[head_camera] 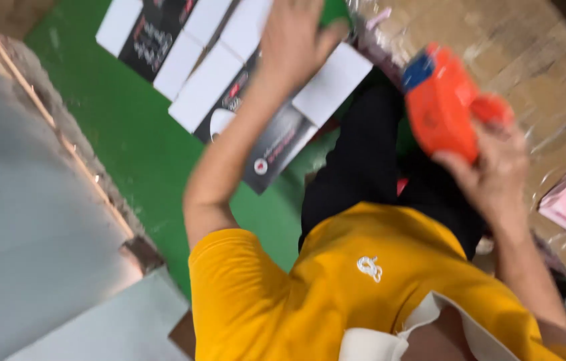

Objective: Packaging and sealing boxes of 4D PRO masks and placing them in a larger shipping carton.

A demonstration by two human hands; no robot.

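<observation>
Green floor mat under me, blurry view. My left hand is spread flat on the flattened black-and-white box ahead, while my right hand grips the orange tape dispenser, raised off to the right of the box.

An orange tape dispenser with a blue front part is held up at the right, tilted and blurred. A flattened black-and-white carton lies open on the green floor, far centre, flaps spread.
</observation>
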